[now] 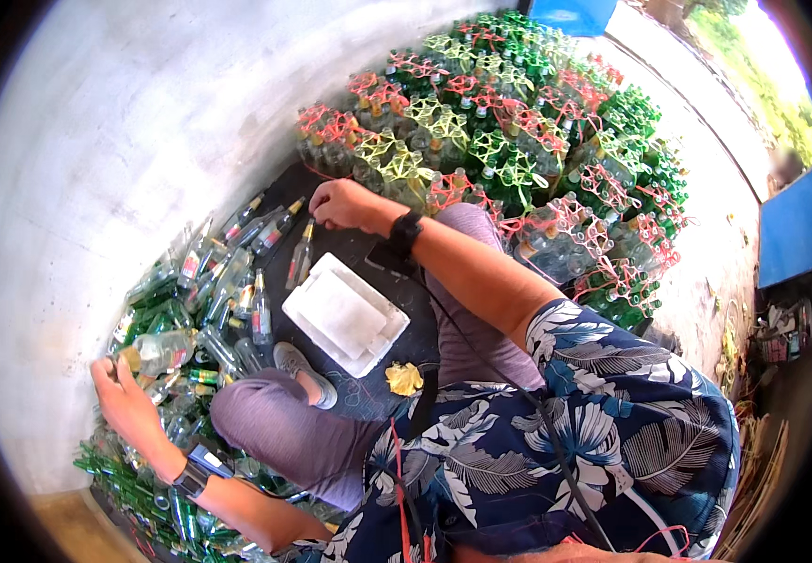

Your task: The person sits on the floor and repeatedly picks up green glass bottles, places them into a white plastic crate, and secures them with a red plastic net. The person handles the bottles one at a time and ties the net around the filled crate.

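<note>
My left hand [124, 397] grips a clear glass bottle [166, 352] by its gold-foiled neck, above a heap of loose bottles. Out in front, my right hand [346, 205] has its fingers closed at the mouth of a clear labelled bottle [300, 259] on the dark floor mat. A second labelled bottle [261, 313] stands beside the heap. Between my knees lies a white foam box or lid [346, 314] with a flat raised middle. The heap mixes clear bottles [219, 352] with green bottles [124, 485].
Bundles of upright bottles [504, 105] tied with pink and yellow-green strips fill the far side. A white wall [110, 127] borders the heap. A yellow leaf-like scrap [404, 378] and a dark phone-like object [388, 259] lie near me. A blurred person [785, 169] is outside.
</note>
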The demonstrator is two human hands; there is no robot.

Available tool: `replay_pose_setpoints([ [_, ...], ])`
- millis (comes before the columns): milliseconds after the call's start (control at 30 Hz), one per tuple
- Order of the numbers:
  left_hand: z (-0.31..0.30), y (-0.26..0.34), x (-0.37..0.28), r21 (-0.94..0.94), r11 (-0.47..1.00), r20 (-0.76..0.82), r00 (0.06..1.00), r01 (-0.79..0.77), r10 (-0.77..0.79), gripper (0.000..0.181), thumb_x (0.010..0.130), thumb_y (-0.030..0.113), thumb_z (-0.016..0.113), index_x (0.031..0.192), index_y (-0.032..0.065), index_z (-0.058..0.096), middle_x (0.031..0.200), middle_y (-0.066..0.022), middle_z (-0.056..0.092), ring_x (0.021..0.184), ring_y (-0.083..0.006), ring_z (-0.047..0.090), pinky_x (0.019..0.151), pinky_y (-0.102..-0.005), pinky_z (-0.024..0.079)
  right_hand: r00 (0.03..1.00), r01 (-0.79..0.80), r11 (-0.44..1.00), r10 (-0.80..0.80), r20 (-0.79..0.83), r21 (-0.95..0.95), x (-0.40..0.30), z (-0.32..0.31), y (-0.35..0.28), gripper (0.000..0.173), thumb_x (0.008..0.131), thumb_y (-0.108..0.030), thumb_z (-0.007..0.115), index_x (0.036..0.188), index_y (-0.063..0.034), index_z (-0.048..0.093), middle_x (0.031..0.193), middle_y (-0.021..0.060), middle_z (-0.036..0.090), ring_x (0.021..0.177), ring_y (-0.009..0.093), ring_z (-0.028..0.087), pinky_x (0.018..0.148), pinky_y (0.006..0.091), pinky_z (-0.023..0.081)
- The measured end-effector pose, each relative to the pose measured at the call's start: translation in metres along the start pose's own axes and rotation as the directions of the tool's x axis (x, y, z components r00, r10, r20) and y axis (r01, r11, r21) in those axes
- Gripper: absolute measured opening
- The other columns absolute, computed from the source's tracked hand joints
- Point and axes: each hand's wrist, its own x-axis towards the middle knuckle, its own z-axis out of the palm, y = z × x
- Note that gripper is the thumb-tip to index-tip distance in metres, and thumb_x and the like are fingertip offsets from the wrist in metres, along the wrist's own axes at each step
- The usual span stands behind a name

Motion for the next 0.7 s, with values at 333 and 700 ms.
replay_pose_setpoints([
  [333,0.152,0.097,-0.031,-0.324,0.927,0.276,0.919,-0.188,0.283,0.027,0.093,0.026,0.069,0.109,0.0038,0.066,0.099,-0.0237,0.07,0.094,-0.0453,0.066,0.077,-0.0512,0.051,0.954,0.295,0.922,-0.268,0.136,-0.25,-0.03,0.054,-0.008,0.036,0.082,-0.017,0.077,0.115,-0.0036,0.07,0.094,0.0106,0.072,0.088,0.019,0.07,0.08,0.035,0.056],
  [700,0.183,0.131,-0.092,-0.437,0.826,0.348,0.78,-0.355,0.52,0.018,0.091,0.017,0.071,0.095,0.0046,0.058,0.094,-0.0185,0.07,0.09,-0.042,0.068,0.074,-0.0514,0.053,0.895,0.4,0.813,-0.247,0.372,-0.423,-0.052,0.083,0.016,0.033,0.081,-0.03,0.077,0.099,-0.0029,0.074,0.093,0.0239,0.073,0.091,0.041,0.072,0.08,0.047,0.056],
])
